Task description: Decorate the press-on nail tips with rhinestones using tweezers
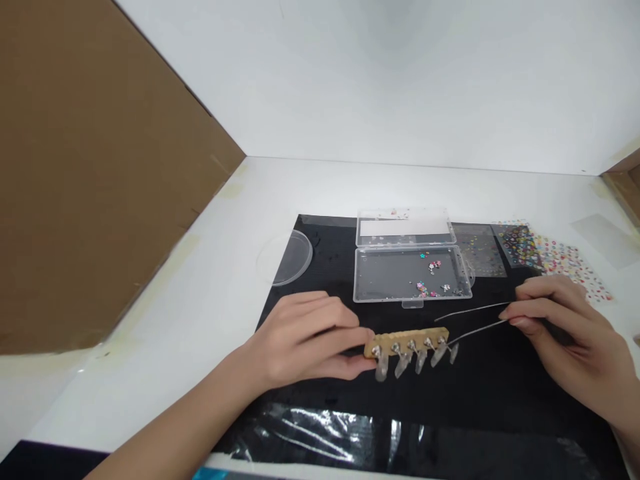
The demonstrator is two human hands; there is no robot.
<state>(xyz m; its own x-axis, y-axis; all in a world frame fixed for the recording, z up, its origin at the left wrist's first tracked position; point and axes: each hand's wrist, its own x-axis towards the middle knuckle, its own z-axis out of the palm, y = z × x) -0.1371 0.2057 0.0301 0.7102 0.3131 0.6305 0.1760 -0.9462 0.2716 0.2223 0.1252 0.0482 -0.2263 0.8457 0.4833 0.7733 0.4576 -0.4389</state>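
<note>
My left hand (315,340) pinches the left end of a wooden nail tip stand (407,339) between thumb and fingers. Along its front edge several metal clips carry clear false nail tips (401,364), which point down and toward me. In my right hand (570,340) are thin silver tweezers (477,331), gripped between thumb and fingers, their two prongs spread apart. The lower prong reaches the stand's right end, beside the last nail tips; whether it touches one I cannot tell. The upper prong ends above that end.
Behind the stand lies an open clear plastic case (387,275) with small coloured flower charms (423,289). A round clear dish (295,260) sits to its left, nail sticker sheets (563,260) to its right. All rest around a black mat (330,267). Cardboard (100,167) walls the left.
</note>
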